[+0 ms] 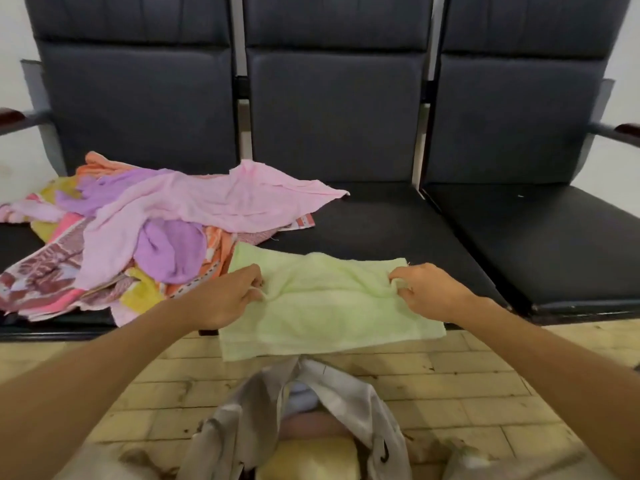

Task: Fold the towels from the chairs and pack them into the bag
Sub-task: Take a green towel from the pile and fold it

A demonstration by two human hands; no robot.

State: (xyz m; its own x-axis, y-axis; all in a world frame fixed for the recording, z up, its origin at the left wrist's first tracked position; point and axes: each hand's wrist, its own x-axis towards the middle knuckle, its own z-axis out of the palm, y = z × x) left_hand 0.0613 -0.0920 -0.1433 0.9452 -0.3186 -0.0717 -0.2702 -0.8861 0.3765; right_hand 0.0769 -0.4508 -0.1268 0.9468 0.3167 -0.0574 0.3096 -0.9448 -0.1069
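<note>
A pale green towel (325, 306) lies spread over the front of the middle chair seat (367, 223), its near edge hanging past the seat's front. My left hand (225, 296) pinches the towel's left side. My right hand (429, 291) pinches its right side, fingers curled into the cloth. A loose heap of towels (145, 233), pink, purple, orange and patterned, covers the left seat. On the floor below me stands an open grey bag (349, 403) holding folded pink and yellow towels (311, 455).
Three dark padded chairs stand in a row against a white wall; the right seat (540, 237) holds nothing. Armrests stick out at the far left (14, 116) and far right (623, 129). The floor (485, 375) is yellowish tile.
</note>
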